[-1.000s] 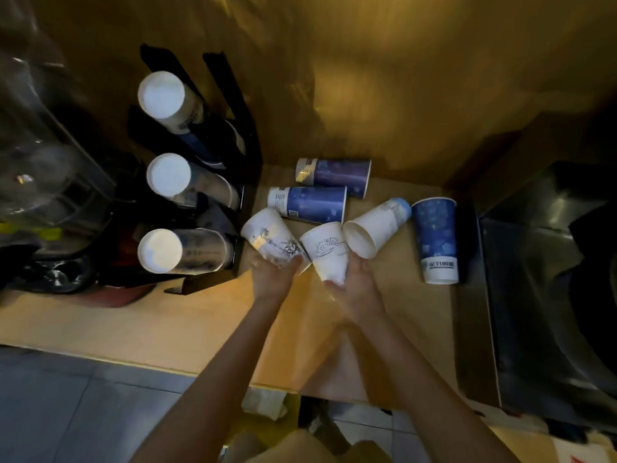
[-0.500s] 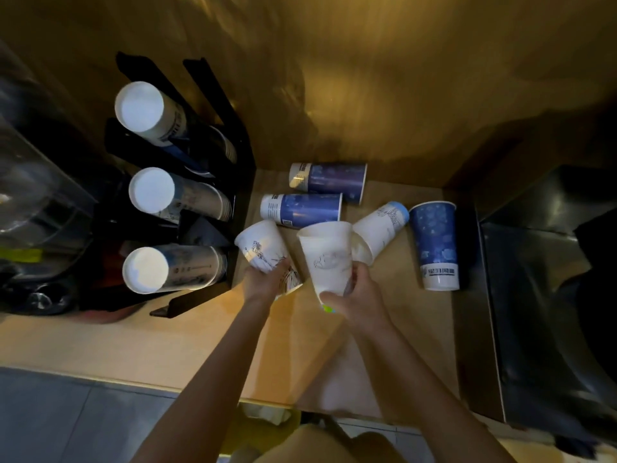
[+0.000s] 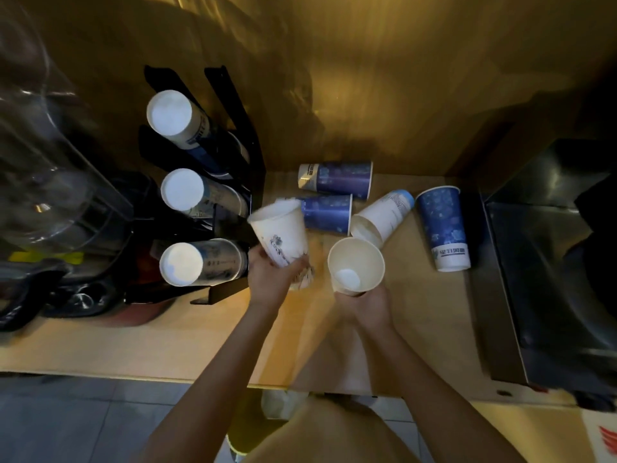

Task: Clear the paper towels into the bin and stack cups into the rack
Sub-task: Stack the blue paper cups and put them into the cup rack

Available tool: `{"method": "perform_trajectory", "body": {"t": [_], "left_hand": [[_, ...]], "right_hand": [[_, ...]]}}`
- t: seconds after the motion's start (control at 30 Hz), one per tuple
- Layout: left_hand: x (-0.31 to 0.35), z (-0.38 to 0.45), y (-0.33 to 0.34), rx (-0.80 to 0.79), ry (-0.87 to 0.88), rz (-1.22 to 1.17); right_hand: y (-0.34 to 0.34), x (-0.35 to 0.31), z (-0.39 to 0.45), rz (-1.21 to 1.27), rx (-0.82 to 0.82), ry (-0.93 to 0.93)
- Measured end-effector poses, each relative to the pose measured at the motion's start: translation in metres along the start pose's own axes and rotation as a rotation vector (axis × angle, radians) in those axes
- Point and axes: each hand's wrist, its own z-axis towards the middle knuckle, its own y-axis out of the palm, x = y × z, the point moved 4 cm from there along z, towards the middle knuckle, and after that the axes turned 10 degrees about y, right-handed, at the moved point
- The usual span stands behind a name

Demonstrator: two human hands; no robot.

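Note:
My left hand [image 3: 272,279] grips a white printed paper cup [image 3: 282,237] by its base, mouth tilted up and to the left. My right hand [image 3: 365,304] holds a second white cup [image 3: 355,264] upright, its open mouth facing the camera. On the wooden counter [image 3: 133,349] behind them lie two blue cups on their sides [image 3: 335,179] [image 3: 329,213], a white cup with a blue base [image 3: 384,215], and a blue cup [image 3: 444,227] lying with its white base toward me. A black cup rack [image 3: 230,155] at the left holds three stacks of cups [image 3: 177,120] [image 3: 190,195] [image 3: 197,264].
A clear plastic container [image 3: 43,168] and dark equipment stand left of the rack. A dark metal bin or sink [image 3: 551,262] sits at the counter's right end. A wooden wall rises behind the counter. Grey floor tiles show below the counter's front edge.
Both hands have lifted their white cups off the counter. The right cup has turned upright so its mouth faces up; the left cup has tilted up toward the rack.

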Motion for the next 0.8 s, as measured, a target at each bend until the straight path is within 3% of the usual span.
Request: {"method": "perform_trajectory", "body": {"t": [0.13,0.27,0.37,0.53,0.8], "left_hand": [[0.057,-0.011,0.001,-0.049,0.348,-0.050],[0.066,-0.028,0.028,-0.208,0.487,0.004],[0.050,-0.034,0.045,-0.281,0.461,0.043],[0.024,-0.037,0.055,-0.256,0.426,0.140],[0.022,-0.045,0.069,-0.357,0.411,0.137]], "right_hand": [[-0.002,-0.002,0.000,-0.004,-0.025,0.049],[-0.011,-0.009,-0.003,0.024,-0.073,0.020],[-0.012,-0.013,-0.006,0.045,-0.094,-0.009],[-0.012,-0.014,-0.005,0.008,-0.102,-0.034],[-0.014,-0.004,0.002,0.046,-0.064,-0.098]]}}
